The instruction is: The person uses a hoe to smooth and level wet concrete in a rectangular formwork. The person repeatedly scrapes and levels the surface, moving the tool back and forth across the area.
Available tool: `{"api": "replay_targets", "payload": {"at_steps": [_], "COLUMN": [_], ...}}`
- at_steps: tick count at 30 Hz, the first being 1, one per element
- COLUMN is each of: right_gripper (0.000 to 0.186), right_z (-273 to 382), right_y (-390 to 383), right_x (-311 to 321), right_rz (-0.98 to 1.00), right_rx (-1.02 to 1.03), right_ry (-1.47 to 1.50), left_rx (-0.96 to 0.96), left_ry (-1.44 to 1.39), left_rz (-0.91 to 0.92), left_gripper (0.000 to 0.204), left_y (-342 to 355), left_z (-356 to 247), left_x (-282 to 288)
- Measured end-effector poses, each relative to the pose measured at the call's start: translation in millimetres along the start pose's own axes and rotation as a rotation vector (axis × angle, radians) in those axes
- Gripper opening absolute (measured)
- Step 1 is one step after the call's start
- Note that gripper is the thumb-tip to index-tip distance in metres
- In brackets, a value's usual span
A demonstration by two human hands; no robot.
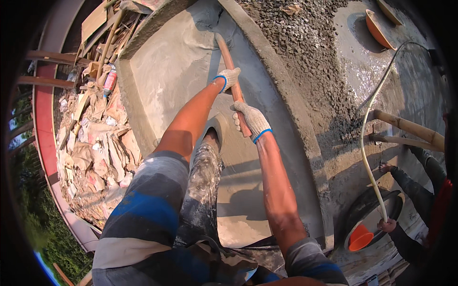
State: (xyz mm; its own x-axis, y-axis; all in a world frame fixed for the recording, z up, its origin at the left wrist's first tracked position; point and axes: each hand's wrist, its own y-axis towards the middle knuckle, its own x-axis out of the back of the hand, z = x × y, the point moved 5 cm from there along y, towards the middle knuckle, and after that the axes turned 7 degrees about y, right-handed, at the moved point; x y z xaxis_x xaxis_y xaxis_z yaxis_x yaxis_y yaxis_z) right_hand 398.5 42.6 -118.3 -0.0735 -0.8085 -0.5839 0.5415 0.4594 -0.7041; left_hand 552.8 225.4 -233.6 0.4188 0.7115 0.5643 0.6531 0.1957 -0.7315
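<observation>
My left hand (229, 78), in a cream knit glove with blue cuff, grips a reddish wooden handle (225, 55) partway along. My right hand (250, 118), gloved alike, holds it nearer its lower end. The handle's far end reaches into grey wet mortar (219, 28) near the top of a concrete-rimmed trough (288, 90); whatever head it has is hidden in the mortar. My mortar-splattered leg (200, 186) stands in the trough below my hands, beside a curved grey form (217, 124).
Left lie torn paper and scrap wood (102, 152). Right are gravel (291, 24), an orange bowl (376, 31) and bamboo poles (410, 126). At lower right a co-worker's hand (388, 225) holds a pale hose (365, 157) by a black tub (355, 209) with an orange scoop (360, 238).
</observation>
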Motion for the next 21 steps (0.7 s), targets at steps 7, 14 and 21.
{"api": "replay_targets", "payload": {"at_steps": [7, 14, 21], "right_gripper": [0.036, 0.036, 0.048], "right_z": [-93, -123, -193], "right_y": [-158, -323, -464], "right_x": [84, 120, 135], "right_rz": [-0.115, -0.233, -0.375], "right_rx": [-0.011, -0.158, -0.241], "right_ry": [-0.021, -0.215, -0.606], "left_rx": [0.094, 0.17, 0.462], "left_ry": [-0.198, -1.033, -1.218], "left_rz": [0.163, 0.065, 0.423], "left_gripper": [0.062, 0.025, 0.021], "left_y": [-130, -165, -289], "left_z": [16, 46, 85], "left_x": [-116, -199, -283]}}
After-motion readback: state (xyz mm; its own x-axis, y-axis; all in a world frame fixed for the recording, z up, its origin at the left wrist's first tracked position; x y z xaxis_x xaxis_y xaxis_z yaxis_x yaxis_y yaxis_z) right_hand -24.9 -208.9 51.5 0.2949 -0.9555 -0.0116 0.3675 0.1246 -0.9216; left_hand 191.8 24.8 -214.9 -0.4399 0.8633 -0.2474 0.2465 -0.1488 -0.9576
